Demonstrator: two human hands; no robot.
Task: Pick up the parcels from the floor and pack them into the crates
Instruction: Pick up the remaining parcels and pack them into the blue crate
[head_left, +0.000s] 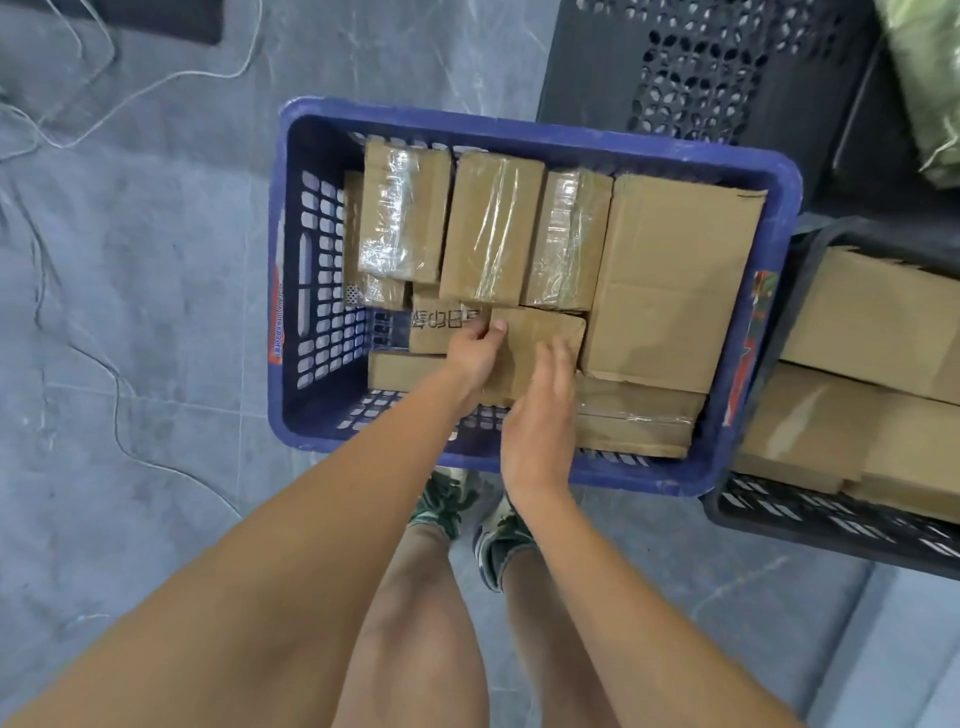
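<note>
A blue plastic crate (291, 322) stands on the grey floor and holds several brown cardboard parcels. Three taped parcels (493, 228) lie side by side at its back, and a large flat box (670, 280) fills its right side. Near the front middle sits a small brown parcel (540, 332). My left hand (475, 353) grips this parcel's left edge, thumb on top. My right hand (540, 415) rests on its right side with the fingers straight. A box with printed characters (431, 332) lies just left of it.
A black crate (769, 519) with large cardboard boxes stands right of the blue one. Another black perforated crate (696, 67) stands behind it, beside a green bag (930, 88). A thin white cable (119, 395) runs across the floor on the left. My feet are at the blue crate's front edge.
</note>
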